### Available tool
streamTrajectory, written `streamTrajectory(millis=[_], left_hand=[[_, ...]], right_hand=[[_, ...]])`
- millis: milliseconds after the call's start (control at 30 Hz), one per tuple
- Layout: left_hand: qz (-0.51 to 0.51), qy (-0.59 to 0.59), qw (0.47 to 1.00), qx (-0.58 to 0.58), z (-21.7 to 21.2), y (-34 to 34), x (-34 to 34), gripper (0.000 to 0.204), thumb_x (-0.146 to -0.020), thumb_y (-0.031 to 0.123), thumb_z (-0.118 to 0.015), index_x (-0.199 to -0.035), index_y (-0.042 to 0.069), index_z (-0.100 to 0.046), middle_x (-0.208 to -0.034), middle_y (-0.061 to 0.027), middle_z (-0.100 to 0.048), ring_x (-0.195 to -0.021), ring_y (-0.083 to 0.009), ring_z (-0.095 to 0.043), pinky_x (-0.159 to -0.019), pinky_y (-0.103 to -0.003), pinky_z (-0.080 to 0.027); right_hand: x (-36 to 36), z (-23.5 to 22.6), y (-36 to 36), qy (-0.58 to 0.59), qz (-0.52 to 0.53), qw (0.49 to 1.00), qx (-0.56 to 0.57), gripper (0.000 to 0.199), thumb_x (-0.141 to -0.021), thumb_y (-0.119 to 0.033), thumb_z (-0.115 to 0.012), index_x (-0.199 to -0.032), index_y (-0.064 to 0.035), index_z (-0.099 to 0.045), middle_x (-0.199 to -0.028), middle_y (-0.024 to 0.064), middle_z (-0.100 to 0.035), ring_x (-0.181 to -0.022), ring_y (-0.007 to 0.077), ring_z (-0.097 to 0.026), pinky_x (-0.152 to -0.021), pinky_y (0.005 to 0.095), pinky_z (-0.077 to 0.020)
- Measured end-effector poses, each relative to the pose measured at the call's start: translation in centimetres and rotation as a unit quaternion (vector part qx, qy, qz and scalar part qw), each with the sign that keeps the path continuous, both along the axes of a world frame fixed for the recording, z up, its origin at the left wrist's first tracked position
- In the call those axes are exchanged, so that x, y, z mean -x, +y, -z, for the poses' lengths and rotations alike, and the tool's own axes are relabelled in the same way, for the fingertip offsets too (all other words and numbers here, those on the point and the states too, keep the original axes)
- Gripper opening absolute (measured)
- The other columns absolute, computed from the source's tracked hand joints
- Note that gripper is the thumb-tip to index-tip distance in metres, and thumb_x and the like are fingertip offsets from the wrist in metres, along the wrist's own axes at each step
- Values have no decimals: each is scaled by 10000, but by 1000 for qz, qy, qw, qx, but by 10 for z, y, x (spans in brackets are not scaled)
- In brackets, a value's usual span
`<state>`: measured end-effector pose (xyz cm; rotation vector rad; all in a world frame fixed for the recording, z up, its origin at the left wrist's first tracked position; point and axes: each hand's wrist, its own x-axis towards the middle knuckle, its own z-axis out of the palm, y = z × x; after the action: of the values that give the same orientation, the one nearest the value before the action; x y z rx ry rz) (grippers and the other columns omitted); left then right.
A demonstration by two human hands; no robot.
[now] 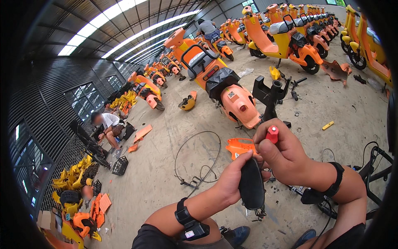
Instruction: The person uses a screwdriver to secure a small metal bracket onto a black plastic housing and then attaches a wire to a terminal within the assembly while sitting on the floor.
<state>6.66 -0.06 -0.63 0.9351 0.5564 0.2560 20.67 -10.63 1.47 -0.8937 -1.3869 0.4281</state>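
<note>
My left hand [231, 178] is closed around a black, rounded, elongated scooter part [252, 185] with thin wires hanging from its lower end. Its glossy face is turned up toward me. My right hand [286, 151] grips a red-handled tool [272, 134], seen end-on, probably a screwdriver; its shaft is hidden behind the fingers. Both hands meet close together at the top of the black part. Just beyond them on the floor lies an orange plastic panel [240, 146], partly covered by my fingers. A black metal frame tube [273, 99] rises behind my right hand.
An orange scooter [238, 101] stands ahead, with rows of scooters behind it. On the concrete floor lie a looped cable [198, 182], a yellow-handled tool [328, 125] and a black crate [120, 165]. A black frame [377, 174] stands at right. Another person [111, 126] sits at left.
</note>
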Motion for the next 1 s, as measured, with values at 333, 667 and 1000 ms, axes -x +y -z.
streamTrajectory(millis=[333,667,1000], left_hand=[[5,-17,1000,22,8,1,-1,359,-1013,399,-508,-1105,59,-578,-1044,-103,-674,-899,-240,-688,-843,-365,-557],[61,-3,998,22,16,6,0,355,-989,415,-525,-1132,97,-592,-998,-58,-670,-823,-190,-685,-769,-340,-562],[93,6,994,50,22,0,-6,296,-951,397,-611,-1026,110,-608,-924,-37,-643,-701,-171,-678,-666,-299,-580]], right_hand=[[-4,-18,-2,-95,-16,995,-34,378,-1050,-287,-445,-1166,16,-637,-990,110,-675,-892,176,-641,-813,311,-503],[-27,-39,-15,-146,-166,974,44,280,-1012,-168,-530,-1194,4,-656,-1027,105,-718,-891,181,-698,-797,324,-551],[-36,-49,-23,-223,-196,955,-18,226,-818,-162,-787,-993,-29,-736,-960,77,-744,-983,275,-699,-882,390,-540]])
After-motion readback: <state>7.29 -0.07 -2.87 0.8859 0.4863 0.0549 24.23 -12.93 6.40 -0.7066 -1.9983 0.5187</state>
